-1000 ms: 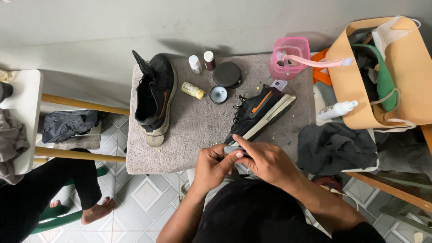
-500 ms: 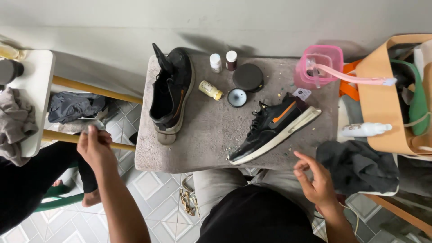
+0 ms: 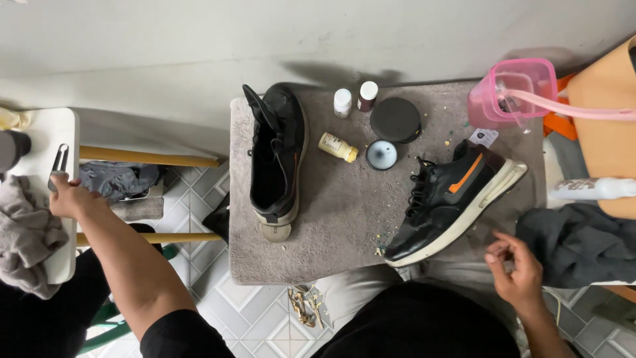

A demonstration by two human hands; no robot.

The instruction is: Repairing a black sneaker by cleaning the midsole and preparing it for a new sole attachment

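Note:
My left hand [image 3: 67, 197] reaches far left onto a white stool top [image 3: 45, 132], its fingers closed around a small metal tweezer-like tool [image 3: 59, 161]. My right hand [image 3: 518, 268] hovers at the near right of the grey table [image 3: 344, 219], fingers loosely curled and holding nothing. It is just right of the toe of a black sneaker with an orange stripe [image 3: 457, 199], which lies tilted on the table. A second black shoe [image 3: 275, 159] stands upright on the table's left side.
Between the shoes are two small bottles [image 3: 354, 99], a yellow bottle on its side [image 3: 338, 146], a black round lid [image 3: 395, 119] and a small round tin [image 3: 381, 154]. A pink container [image 3: 510, 93], tan bag [image 3: 603, 132], white bottle [image 3: 589, 189] and dark cloth [image 3: 576, 245] sit right. A grey rag [image 3: 23, 238] lies on the stool.
Both hands left the orange-striped sneaker. My left hand swung out left to the white stool; my right hand dropped back to the table's near right.

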